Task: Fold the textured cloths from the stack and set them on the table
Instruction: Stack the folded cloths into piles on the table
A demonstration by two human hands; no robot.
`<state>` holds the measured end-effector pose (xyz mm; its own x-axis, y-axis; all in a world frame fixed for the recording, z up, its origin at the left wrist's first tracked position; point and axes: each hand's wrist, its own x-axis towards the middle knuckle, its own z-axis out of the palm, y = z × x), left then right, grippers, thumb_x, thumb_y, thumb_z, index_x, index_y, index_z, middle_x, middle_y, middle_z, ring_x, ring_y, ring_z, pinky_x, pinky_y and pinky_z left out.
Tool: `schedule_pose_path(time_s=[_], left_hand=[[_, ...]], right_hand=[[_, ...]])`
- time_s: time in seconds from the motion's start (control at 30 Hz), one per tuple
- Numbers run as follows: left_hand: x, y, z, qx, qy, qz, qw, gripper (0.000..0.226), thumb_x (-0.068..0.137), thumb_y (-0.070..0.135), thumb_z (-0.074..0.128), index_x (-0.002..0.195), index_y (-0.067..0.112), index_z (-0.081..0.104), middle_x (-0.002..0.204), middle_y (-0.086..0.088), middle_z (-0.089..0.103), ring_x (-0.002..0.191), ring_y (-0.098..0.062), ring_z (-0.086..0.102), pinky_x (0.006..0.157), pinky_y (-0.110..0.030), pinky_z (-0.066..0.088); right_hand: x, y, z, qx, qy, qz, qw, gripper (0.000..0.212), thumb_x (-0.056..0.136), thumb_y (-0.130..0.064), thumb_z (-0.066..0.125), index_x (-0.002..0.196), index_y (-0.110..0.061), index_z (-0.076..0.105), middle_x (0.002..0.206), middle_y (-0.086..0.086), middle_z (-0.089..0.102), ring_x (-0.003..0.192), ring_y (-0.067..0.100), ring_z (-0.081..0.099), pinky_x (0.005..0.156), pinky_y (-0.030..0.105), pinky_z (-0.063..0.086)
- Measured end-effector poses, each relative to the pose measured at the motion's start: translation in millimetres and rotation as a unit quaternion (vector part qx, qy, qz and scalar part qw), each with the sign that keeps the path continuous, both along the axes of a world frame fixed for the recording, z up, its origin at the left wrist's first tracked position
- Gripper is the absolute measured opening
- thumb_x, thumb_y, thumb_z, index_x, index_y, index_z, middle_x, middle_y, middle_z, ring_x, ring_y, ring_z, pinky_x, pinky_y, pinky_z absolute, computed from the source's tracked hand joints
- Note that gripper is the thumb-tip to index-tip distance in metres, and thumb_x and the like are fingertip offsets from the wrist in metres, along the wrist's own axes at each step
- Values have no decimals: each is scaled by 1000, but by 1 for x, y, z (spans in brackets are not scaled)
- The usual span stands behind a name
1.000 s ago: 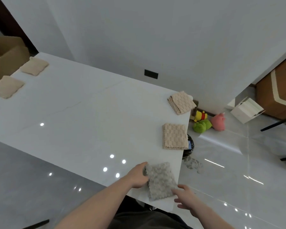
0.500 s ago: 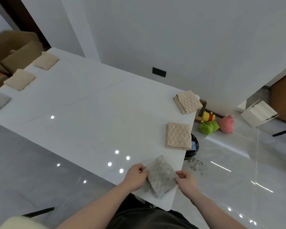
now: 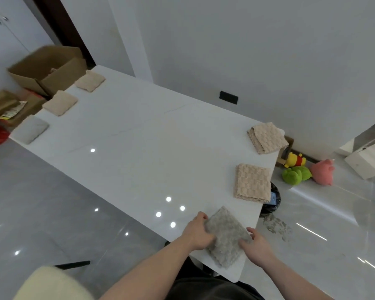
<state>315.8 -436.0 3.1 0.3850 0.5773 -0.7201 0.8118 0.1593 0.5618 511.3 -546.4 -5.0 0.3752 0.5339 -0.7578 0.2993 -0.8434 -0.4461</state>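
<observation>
grey and nubbly, the folded cloth [image 3: 224, 237] lies at the near right corner of the white table [image 3: 139, 152], turned like a diamond. the left hand [image 3: 198, 232] grips its left edge, fingers curled over the cloth. the right hand [image 3: 256, 245] pinches its right edge, thumb up and fingers tucked against the fabric. both forearms come in from the bottom of the view.

past it, along the right edge of the table, a folded beige cloth [image 3: 252, 182] lies flat, and beyond that a beige stack [image 3: 266, 137] sits at the far right corner, hanging a little over the edge.

well apart on the left edge lie a grey square [image 3: 31, 129], then a beige square [image 3: 60, 102], then another beige square [image 3: 90, 80] farthest off.

on the floor right of the table lie plush toys [image 3: 301, 169]; cardboard boxes [image 3: 48, 68] stand beyond the left end.
</observation>
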Motion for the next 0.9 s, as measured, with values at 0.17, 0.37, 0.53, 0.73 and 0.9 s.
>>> schedule_pose_path(time_s=[0.17,0.37,0.53,0.73,0.9], left_hand=[[3,2,2,-23,41,-67,997,71,90,29,60,153,19,30,132,-9,61,118,-29,59,99,-35,50],[-4,-11,-10,-24,19,-2,1000,12,89,26,52,80,18,53,91,0,56,84,-20,58,82,-35,53],[-6,-18,-20,9,27,37,999,36,87,38,58,116,18,54,126,0,44,107,-22,58,89,-32,53],[4,-18,-22,-47,-14,46,998,66,84,36,62,144,21,38,126,3,58,114,-18,59,98,-32,51],[9,-18,-22,-14,6,25,1000,25,95,31,55,117,20,53,102,7,60,96,-14,60,91,-31,54]], right_hand=[[4,13,-2,-37,16,33,999,38,101,-29,60,136,-14,56,127,8,64,96,21,58,89,37,50],[11,22,7,-4,46,57,997,8,103,-28,53,103,-19,53,100,8,59,97,29,64,100,49,53],[12,16,6,9,7,97,995,27,103,-37,53,124,-20,47,89,3,61,75,21,63,65,33,49],[9,0,-6,7,-4,116,993,41,100,-39,54,137,-26,42,103,-5,64,82,16,65,67,31,51],[10,-6,-13,9,6,98,995,17,98,-29,57,112,-18,56,76,-2,58,67,17,57,65,31,44]])
